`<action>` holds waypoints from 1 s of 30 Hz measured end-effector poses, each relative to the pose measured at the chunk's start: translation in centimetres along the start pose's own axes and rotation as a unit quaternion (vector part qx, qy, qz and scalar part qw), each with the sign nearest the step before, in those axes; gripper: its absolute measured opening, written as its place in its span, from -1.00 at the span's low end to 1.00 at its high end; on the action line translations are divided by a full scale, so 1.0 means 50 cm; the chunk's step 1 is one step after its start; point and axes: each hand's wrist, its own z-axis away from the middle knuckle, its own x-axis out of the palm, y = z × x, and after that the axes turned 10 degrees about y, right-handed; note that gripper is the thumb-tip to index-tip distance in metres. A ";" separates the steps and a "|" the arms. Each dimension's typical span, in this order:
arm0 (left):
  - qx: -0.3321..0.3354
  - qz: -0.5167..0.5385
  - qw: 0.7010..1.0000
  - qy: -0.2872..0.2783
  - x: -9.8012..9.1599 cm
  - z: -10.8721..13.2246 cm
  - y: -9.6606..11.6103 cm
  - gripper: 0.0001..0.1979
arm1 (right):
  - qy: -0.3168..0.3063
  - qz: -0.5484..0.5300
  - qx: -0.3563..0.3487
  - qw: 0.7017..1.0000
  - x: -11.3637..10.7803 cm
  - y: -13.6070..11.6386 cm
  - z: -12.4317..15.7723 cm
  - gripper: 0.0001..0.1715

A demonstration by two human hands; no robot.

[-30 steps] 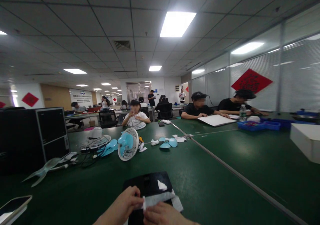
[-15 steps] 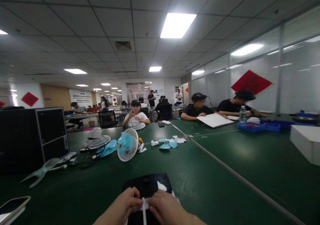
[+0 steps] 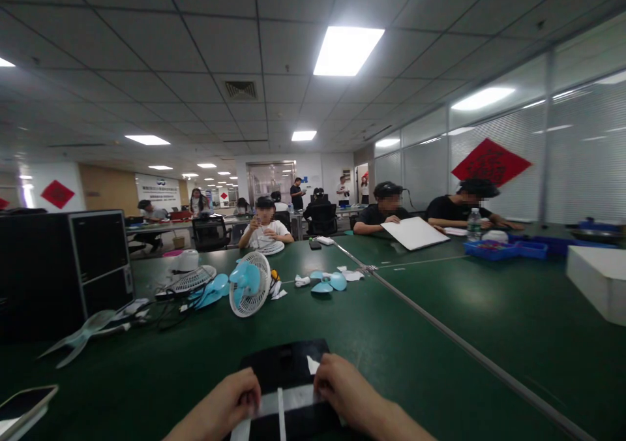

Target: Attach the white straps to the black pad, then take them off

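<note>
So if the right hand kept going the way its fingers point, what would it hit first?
Probably the white scrap on the black pad, just ahead of the right hand, whose fingers point left and away. The hand rests on a strip. Depth is hard to judge.

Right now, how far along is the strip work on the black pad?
Done: a strip lies across the pad, with a thin strip crossing it. In hand: the left hand holds one end and the right hand rests on the other. Left: the pad's far half is bare but for a small scrap. Its near edge is out of view, so I cannot tell more.
</note>
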 end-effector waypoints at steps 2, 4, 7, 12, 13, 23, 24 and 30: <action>-0.016 -0.001 1.000 -0.002 -0.006 0.001 -0.011 -0.79 | 0.004 -0.004 0.000 1.000 0.003 0.006 -0.001 -0.71; -0.032 -0.003 0.999 -0.007 -0.012 0.001 -0.023 -0.81 | 0.005 -0.008 0.003 1.000 0.003 0.012 -0.005 -0.71; -0.044 -0.011 0.999 0.006 -0.017 -0.003 -0.047 -0.84 | 0.014 -0.017 0.015 1.000 -0.002 0.017 -0.014 -0.71; -0.073 -0.071 0.988 0.113 -0.030 -0.018 -0.103 -0.78 | 0.055 -0.013 0.033 0.998 -0.018 0.015 -0.030 -0.73; -0.086 -0.087 0.984 0.131 -0.035 -0.019 -0.116 -0.77 | 0.054 -0.007 0.033 0.998 -0.021 0.012 -0.034 -0.74; -0.199 -0.191 0.947 0.165 -0.072 -0.018 -0.226 -0.78 | -0.002 0.042 -0.043 0.998 0.009 -0.021 -0.117 -0.61; -0.207 -0.188 0.947 0.157 -0.072 -0.019 -0.233 -0.78 | 0.001 0.046 -0.048 0.998 0.017 -0.023 -0.127 -0.60; -0.240 -0.170 0.946 0.135 -0.077 -0.017 -0.264 -0.80 | -0.028 0.103 -0.036 0.994 0.058 -0.032 -0.167 -0.66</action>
